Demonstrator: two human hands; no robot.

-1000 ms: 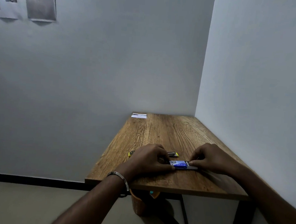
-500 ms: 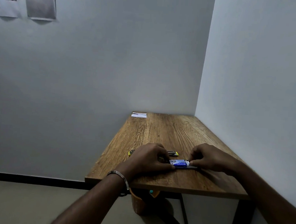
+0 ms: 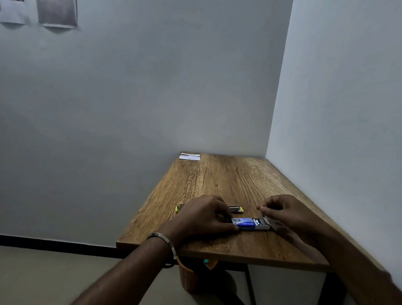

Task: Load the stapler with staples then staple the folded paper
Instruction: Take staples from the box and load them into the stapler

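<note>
The left hand (image 3: 205, 215) covers the middle of the yellow stapler (image 3: 236, 209), leaving only its two ends showing. The print on the staple box (image 3: 249, 223) and on the folded paper (image 3: 189, 156), at eleven o'clock, is too small to read.

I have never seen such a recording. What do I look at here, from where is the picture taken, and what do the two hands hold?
There is no machine here: a person works with bare hands, and the camera sits on the person's head, looking forward and down. A wooden table stands in a room corner. The left hand steadies a small blue box, probably staples, flat on the table. The right hand is at its other end, where the inner drawer is pulled partly out. Behind the left hand lies a yellow stapler, mostly hidden. Folded paper waits at the far edge.
</note>
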